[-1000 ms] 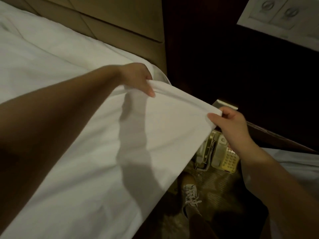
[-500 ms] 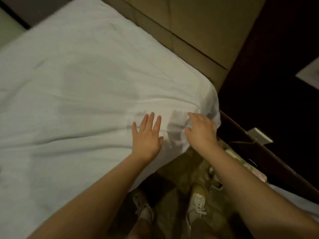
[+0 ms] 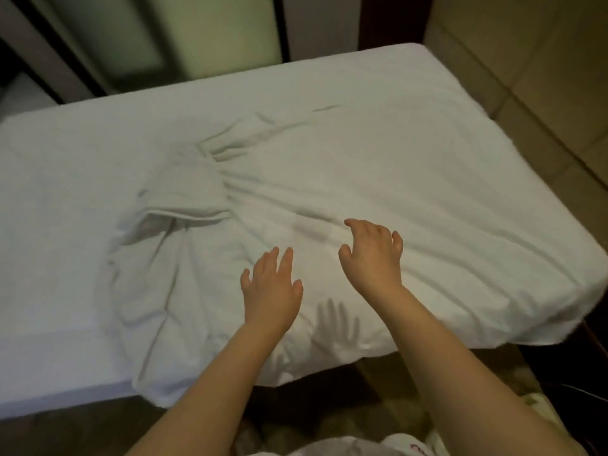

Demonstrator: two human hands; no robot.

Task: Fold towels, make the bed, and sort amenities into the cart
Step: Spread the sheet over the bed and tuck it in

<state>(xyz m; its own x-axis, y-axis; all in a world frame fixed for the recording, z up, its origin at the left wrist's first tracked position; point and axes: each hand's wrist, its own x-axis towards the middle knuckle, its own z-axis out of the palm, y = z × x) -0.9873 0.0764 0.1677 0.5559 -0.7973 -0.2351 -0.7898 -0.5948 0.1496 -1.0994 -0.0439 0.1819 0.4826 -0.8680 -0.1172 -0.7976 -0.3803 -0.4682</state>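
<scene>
Sheet (image 3: 362,159), pinched a second ago, now released; left hand (image 3: 269,287) and right hand (image 3: 371,258), lower centre, spread, apparently hovering; smoothing remains.

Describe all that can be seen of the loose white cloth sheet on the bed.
The loose white cloth sheet looks thin and soft. It lies rumpled over the right part of the white mattress, bunched into a thick fold near the middle, creases fanning out. Its near edge hangs over the bedside. The left hand and right hand spread open over it; contact is unclear.
</scene>
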